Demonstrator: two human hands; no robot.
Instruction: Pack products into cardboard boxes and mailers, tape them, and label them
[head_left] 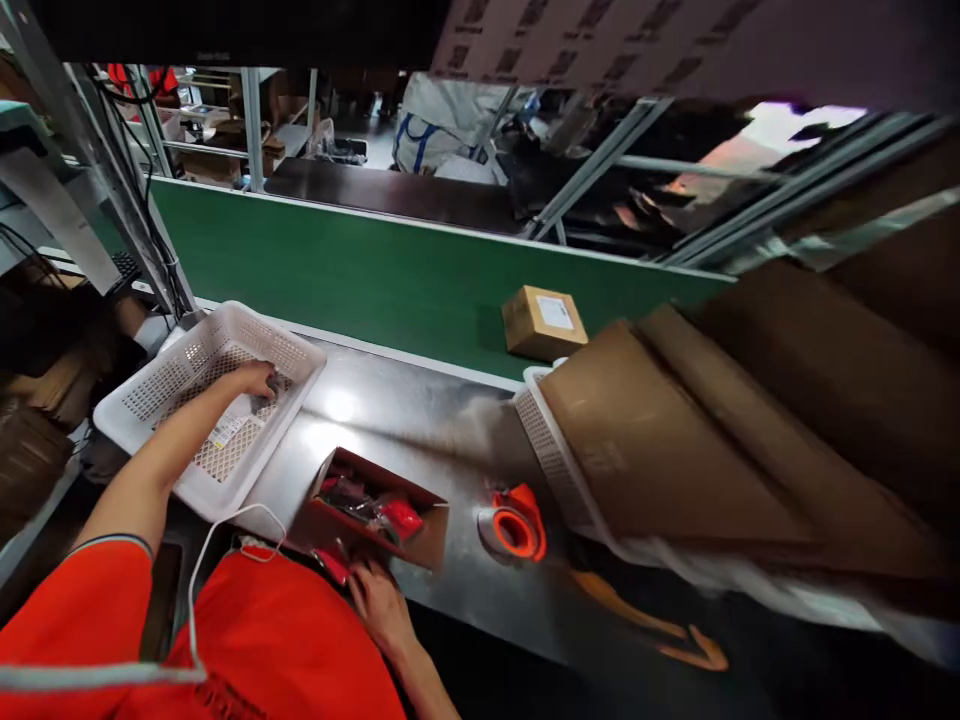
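Note:
My left hand [257, 380] reaches down into a white plastic basket [112, 418], near its right wall. Its fingers are curled round something small and greyish that I cannot make out. A clear packet with a white label [228, 430] lies on the basket's floor beside it. My right hand [381, 608] rests at the near side of an open cardboard box [429, 540], fingers stretched out and touching its edge. Just left of those fingertips is a small red item [330, 565], partly hidden. Inside the box lie red and dark items in clear plastic wrapping [401, 515].
An orange tape dispenser [517, 525] stands on the metal table [405, 395]. Flat cardboard [675, 440] leans in another white basket [551, 450] at right. Beyond runs a green conveyor belt [337, 260] carrying a labelled carton [536, 325]. A white cable [196, 590] hangs before me.

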